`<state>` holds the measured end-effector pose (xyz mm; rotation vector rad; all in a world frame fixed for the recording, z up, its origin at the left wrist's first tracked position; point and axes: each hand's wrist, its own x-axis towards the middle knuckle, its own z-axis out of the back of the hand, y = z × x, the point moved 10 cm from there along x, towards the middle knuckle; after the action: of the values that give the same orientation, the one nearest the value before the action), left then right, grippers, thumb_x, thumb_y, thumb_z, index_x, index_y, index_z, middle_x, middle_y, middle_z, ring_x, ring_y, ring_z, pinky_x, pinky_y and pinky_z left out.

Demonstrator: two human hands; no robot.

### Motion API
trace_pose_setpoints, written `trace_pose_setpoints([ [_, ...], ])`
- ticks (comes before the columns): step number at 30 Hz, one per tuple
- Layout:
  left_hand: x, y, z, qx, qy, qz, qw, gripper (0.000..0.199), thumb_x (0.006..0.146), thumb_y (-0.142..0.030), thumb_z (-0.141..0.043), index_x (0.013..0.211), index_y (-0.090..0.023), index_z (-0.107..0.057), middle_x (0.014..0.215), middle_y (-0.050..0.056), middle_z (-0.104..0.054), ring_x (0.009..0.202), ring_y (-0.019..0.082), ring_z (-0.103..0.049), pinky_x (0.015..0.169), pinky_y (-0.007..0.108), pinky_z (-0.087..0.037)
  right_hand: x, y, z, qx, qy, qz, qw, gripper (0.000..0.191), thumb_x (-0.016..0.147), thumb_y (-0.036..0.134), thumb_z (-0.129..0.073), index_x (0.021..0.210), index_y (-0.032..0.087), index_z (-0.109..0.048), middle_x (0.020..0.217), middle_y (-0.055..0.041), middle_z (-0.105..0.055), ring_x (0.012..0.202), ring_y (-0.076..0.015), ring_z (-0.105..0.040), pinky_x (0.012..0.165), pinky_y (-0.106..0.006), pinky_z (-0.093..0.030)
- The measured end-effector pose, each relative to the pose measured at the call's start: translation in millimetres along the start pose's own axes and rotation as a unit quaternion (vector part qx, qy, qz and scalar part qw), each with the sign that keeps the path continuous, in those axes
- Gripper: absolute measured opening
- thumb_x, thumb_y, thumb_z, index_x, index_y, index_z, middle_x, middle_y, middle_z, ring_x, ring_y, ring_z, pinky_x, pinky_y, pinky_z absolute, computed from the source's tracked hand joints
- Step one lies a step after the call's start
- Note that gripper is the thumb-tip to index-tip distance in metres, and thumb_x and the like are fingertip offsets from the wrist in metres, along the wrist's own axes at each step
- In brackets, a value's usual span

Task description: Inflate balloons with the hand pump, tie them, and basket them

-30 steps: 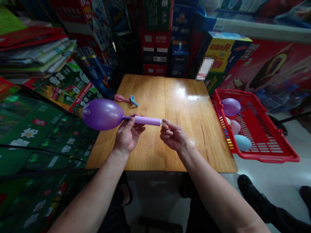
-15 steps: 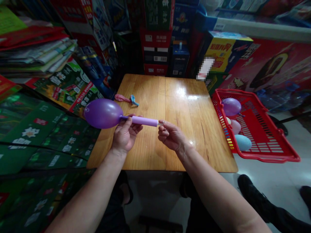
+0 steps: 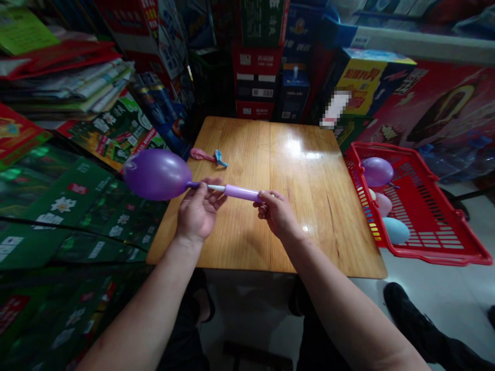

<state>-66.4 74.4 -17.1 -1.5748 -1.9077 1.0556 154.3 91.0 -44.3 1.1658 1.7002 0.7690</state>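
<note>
A purple inflated balloon (image 3: 158, 175) lies to the left of my left hand (image 3: 198, 208), whose thumb and fingers pinch its neck. My right hand (image 3: 277, 210) is closed on the rear end of a lilac balloon pump (image 3: 243, 192), held level over the table. The pump's white nozzle (image 3: 216, 188) points at my left fingers; whether its tip is still inside the balloon's neck is hidden there. Beyond my left hand, a flat pink balloon (image 3: 201, 154) and a flat blue balloon (image 3: 220, 158) lie on the wooden table (image 3: 294, 165).
A red basket (image 3: 429, 206) with a purple balloon (image 3: 378, 171), a pink one (image 3: 382, 204) and a light blue one (image 3: 396, 230) stands right of the table. Green cartons (image 3: 96, 206) crowd the left side. Boxes (image 3: 257, 77) are stacked behind. Another person's shoe (image 3: 400, 304) is at lower right.
My right hand has shifted from the pump's rod end onto its body. The pump has moved right, away from the balloon, and its white nozzle now shows. My left hand still pinches the neck.
</note>
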Motion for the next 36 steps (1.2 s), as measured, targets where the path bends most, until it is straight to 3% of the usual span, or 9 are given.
trace_pose_setpoints([
  [4, 15, -40, 40.5, -0.013, -0.071, -0.057, 0.996, 0.012, 0.094, -0.031, -0.063, 0.095, -0.021, -0.070, 0.112, 0.004, -0.075, 0.111, 0.020, -0.069, 0.083, 0.028, -0.058, 11, 11, 28, -0.020, -0.088, 0.031, 0.995, 0.027, 0.074, 0.038, -0.075, 0.078, 0.019, -0.057, 0.071, -0.0047, -0.067, 0.048, -0.0082, -0.044, 0.044, -0.022, -0.032],
  [9, 16, -49, 51.8, 0.004, -0.060, -0.050, 0.997, 0.013, 0.091, -0.031, -0.067, 0.098, -0.020, -0.071, 0.109, 0.007, -0.076, 0.104, 0.020, -0.072, 0.078, 0.026, -0.057, 21, 5, 22, -0.193, -0.089, 0.051, 0.976, 0.024, 0.074, 0.038, -0.075, 0.083, 0.019, -0.062, 0.075, -0.0063, -0.067, 0.060, -0.0151, -0.056, 0.050, -0.027, -0.039],
  [15, 11, -42, 56.9, -0.024, -0.067, -0.003, 0.997, 0.009, 0.091, -0.025, -0.066, 0.095, -0.018, -0.070, 0.098, 0.006, -0.076, 0.090, 0.017, -0.074, 0.071, 0.024, -0.056, 24, 15, -10, -0.411, -0.135, 0.210, 0.877, 0.021, 0.075, 0.036, -0.071, 0.089, 0.022, -0.063, 0.082, -0.0044, -0.067, 0.075, -0.0207, -0.061, 0.065, -0.033, -0.043],
  [22, 5, -45, 61.1, -0.052, -0.074, 0.033, 0.995, 0.009, 0.090, -0.023, -0.066, 0.094, -0.016, -0.069, 0.094, 0.006, -0.076, 0.085, 0.017, -0.074, 0.068, 0.024, -0.054, 51, -3, -56, -0.488, -0.108, 0.255, 0.828, 0.027, 0.083, 0.038, -0.064, 0.104, 0.021, -0.062, 0.097, -0.0067, -0.069, 0.088, -0.0231, -0.062, 0.075, -0.034, -0.045],
  [29, -1, -46, 66.0, -0.063, -0.062, 0.049, 0.995, 0.011, 0.089, -0.023, -0.067, 0.097, -0.015, -0.069, 0.098, 0.008, -0.076, 0.088, 0.017, -0.074, 0.069, 0.023, -0.053, 74, -7, -83, -0.606, -0.107, 0.265, 0.742, 0.028, 0.081, 0.027, -0.065, 0.108, 0.019, -0.063, 0.101, -0.0119, -0.069, 0.098, -0.0290, -0.057, 0.086, -0.040, -0.043],
  [32, -4, -45, 67.5, -0.069, -0.066, 0.060, 0.994, 0.010, 0.090, -0.020, -0.066, 0.097, -0.014, -0.069, 0.096, 0.009, -0.076, 0.086, 0.017, -0.074, 0.068, 0.023, -0.053, 72, -8, -87, -0.624, -0.100, 0.266, 0.728, 0.035, 0.079, 0.027, -0.067, 0.112, 0.017, -0.063, 0.106, -0.0132, -0.068, 0.101, -0.0302, -0.056, 0.089, -0.041, -0.043],
  [36, -10, -41, 63.7, -0.076, -0.052, 0.087, 0.992, 0.010, 0.090, -0.019, -0.065, 0.096, -0.013, -0.070, 0.095, 0.010, -0.076, 0.086, 0.018, -0.074, 0.067, 0.023, -0.053, 59, 2, -88, -0.610, -0.095, 0.283, 0.734, 0.044, 0.077, 0.026, -0.069, 0.118, 0.014, -0.062, 0.115, -0.0161, -0.065, 0.107, -0.0296, -0.057, 0.094, -0.041, -0.044],
])
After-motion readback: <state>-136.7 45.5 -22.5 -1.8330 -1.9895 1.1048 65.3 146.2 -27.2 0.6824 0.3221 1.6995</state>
